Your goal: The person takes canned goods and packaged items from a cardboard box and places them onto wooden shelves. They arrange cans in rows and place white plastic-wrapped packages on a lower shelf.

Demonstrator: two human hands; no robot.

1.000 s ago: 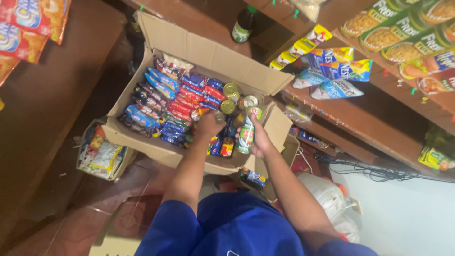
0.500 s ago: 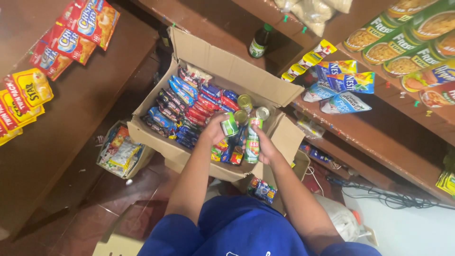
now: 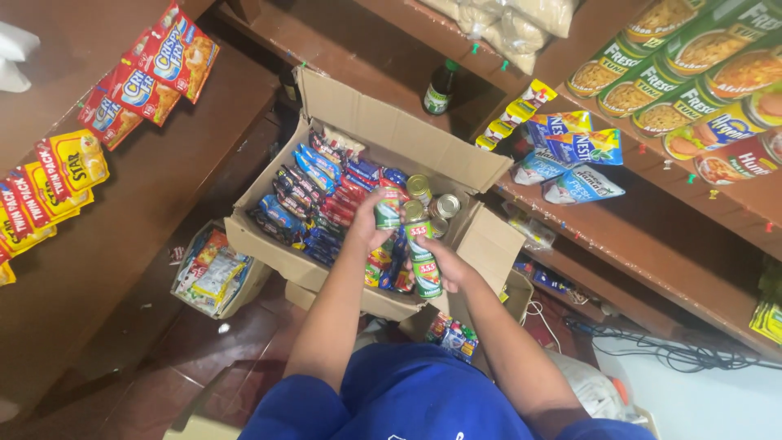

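Head view: cardboard box open on floor, flaps spread, hemmed by wooden shelves left and right; little free room. Since half-second ago, both hands higher, cans lifted clear of box. Left hand wraps single green can; right hand grips stacked cans. Box holds snack packets, loose tins at right end.
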